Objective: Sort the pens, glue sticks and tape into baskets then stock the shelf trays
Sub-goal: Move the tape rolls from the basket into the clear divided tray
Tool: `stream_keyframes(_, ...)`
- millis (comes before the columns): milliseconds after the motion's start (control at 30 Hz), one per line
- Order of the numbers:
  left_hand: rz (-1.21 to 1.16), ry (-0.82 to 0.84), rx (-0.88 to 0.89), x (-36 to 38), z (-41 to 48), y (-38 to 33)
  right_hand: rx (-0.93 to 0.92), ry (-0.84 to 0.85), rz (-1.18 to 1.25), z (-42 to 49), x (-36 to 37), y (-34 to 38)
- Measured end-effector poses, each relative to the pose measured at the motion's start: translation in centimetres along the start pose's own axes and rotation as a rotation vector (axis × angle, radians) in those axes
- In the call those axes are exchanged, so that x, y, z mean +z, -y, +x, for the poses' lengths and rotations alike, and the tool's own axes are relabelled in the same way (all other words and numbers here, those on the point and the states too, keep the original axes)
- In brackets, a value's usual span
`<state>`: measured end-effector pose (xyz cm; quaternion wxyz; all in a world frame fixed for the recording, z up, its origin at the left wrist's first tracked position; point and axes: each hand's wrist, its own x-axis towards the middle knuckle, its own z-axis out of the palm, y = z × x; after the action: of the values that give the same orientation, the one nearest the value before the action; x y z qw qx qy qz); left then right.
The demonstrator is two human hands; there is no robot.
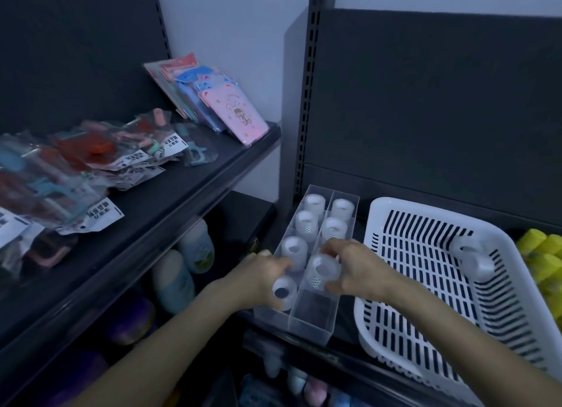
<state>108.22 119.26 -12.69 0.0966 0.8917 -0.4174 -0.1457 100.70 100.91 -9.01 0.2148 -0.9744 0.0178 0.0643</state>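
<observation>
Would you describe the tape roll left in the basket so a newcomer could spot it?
On the right-hand shelf sits a white slotted basket, beside the clear tray. One whitish tape roll lies against its right wall. Unlike the rolls lined up in the tray, it lies alone, untouched.

Both hands work over a clear two-lane tray [310, 326]. The left hand [264, 274] grips a tape roll [284, 291] at the near end of the left lane. The right hand [360, 270] pinches a second roll [321, 270] between thumb and fingers, just across the divider. Beyond the fingertips, other rolls [305, 224] stand in both lanes. Right of the right hand sits a white basket [395, 202] — a lone roll [470, 256] lies inside it, and yellow objects [544, 251] sit further right.
</observation>
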Motion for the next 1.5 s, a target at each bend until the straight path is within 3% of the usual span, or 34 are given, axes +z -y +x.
stream_keyframes(300,-0.139,-0.095,-0.085,-0.7,-1.4,3.0,-0.062,0.039,0.005,1.2,1.7,2.9)
stream_keyframes(700,-0.219,-0.128,-0.103,0.5,-2.1,3.4,-0.090,0.051,-0.296,2.5,4.6,5.2)
stream_keyframes(900,-0.228,-0.204,-0.112,-0.6,-1.5,2.2,-0.091,-0.017,-0.188,1.9,3.3,4.0)
stream_keyframes(1033,-0.262,-0.279,-0.049,-1.8,0.7,-0.3,0.011,-0.158,-0.076,-0.4,-0.5,0.7)
stream_keyframes(1167,-0.242,-0.291,0.094,-2.3,4.7,-5.0,0.239,-0.248,-0.138,-3.9,-3.7,-6.0)
stream_keyframes(1333,-0.150,-0.185,0.227,-1.5,11.2,-12.0,0.487,-0.238,-0.241,-8.0,-6.0,-14.0)
stream_keyframes(1500,-0.074,-0.034,0.298,0.2,18.3,-17.7,0.516,-0.187,-0.277,-9.0,-6.9,-18.4)
